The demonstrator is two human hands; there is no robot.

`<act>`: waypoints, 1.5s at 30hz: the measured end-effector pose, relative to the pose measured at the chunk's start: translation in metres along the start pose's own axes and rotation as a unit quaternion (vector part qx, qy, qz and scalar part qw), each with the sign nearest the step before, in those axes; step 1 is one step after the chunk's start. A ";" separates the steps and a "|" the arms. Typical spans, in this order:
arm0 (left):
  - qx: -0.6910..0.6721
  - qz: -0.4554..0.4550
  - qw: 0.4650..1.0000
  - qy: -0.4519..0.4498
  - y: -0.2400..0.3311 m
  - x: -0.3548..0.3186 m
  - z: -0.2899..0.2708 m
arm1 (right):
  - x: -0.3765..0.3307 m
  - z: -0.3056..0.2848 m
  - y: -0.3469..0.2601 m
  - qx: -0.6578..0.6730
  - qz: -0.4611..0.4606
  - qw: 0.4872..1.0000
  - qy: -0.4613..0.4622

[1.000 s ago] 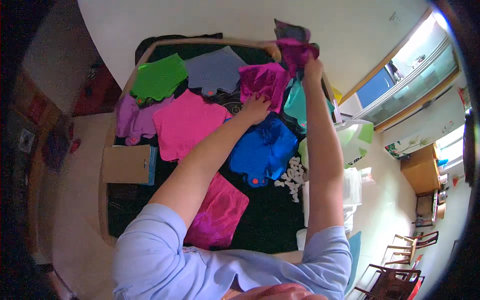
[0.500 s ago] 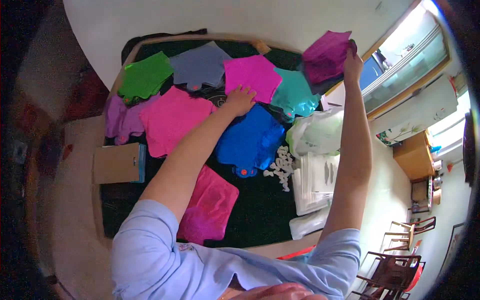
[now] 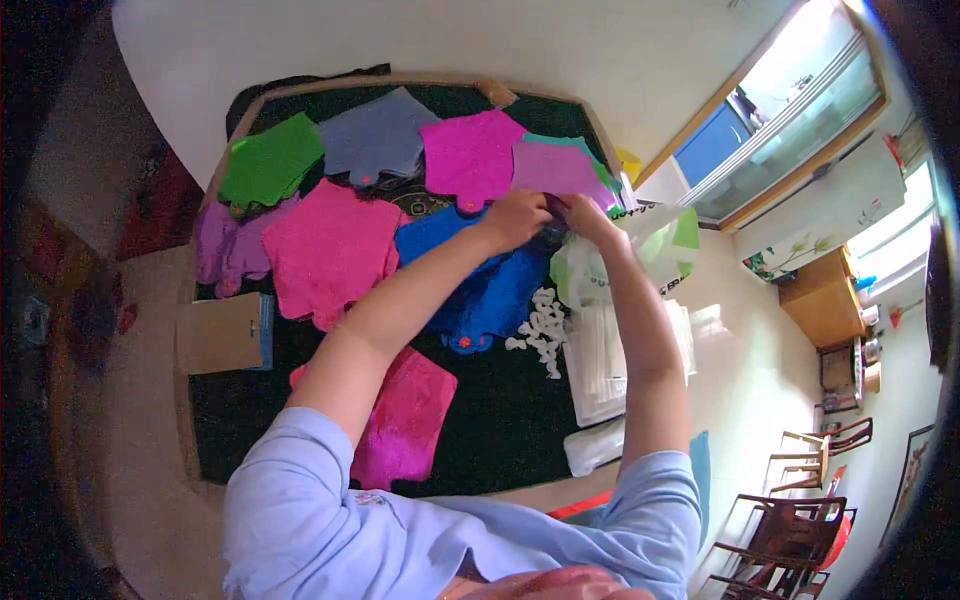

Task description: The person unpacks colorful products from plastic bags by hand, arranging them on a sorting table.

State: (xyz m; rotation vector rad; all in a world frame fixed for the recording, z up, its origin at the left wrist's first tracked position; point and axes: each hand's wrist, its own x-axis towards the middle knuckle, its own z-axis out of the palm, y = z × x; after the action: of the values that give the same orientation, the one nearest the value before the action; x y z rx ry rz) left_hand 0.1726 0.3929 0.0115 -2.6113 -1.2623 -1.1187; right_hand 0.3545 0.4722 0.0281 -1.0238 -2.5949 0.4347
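Note:
Both hands meet over the right part of the dark green table top. My left hand [image 3: 518, 221] and my right hand [image 3: 588, 217] are closed at the near end of a purple cloth piece [image 3: 556, 168], with a dark bit of it between the fingers. This piece lies spread away from me, covering most of a teal cloth piece [image 3: 597, 153]. Beside it on the left is a magenta cloth piece [image 3: 468, 152]. A shiny blue cloth piece [image 3: 482, 285] with a red round mark at its near end lies under my left wrist.
Green [image 3: 270, 160], grey-blue [image 3: 375, 135], pink [image 3: 330, 245] and crimson [image 3: 405, 420] cloth pieces lie about the table. A cardboard piece [image 3: 218, 333] sits at left. White twisted bits [image 3: 543, 328], a plastic bag [image 3: 650, 245] and clear packets [image 3: 595, 370] lie at right.
My right hand has swung the purple piece in from the upper right and down over the teal one. My left hand has left the magenta piece and joined the right.

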 end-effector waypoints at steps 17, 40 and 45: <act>-0.096 -0.121 0.986 -0.058 0.006 0.016 0.044 | -0.007 0.004 0.012 -0.036 0.027 0.999 -0.003; -0.013 -0.163 0.986 0.032 0.026 0.027 0.027 | -0.017 -0.005 -0.001 0.009 0.063 0.998 0.014; 0.203 -0.061 0.975 -0.066 0.037 0.018 0.043 | -0.009 -0.027 0.004 -0.051 0.121 0.989 0.076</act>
State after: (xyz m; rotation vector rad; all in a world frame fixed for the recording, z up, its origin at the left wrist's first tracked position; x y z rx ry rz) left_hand 0.2307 0.3938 0.0009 -2.3564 -1.5077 -0.6208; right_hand 0.3740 0.4727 0.0490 -1.3584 -2.3891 0.2709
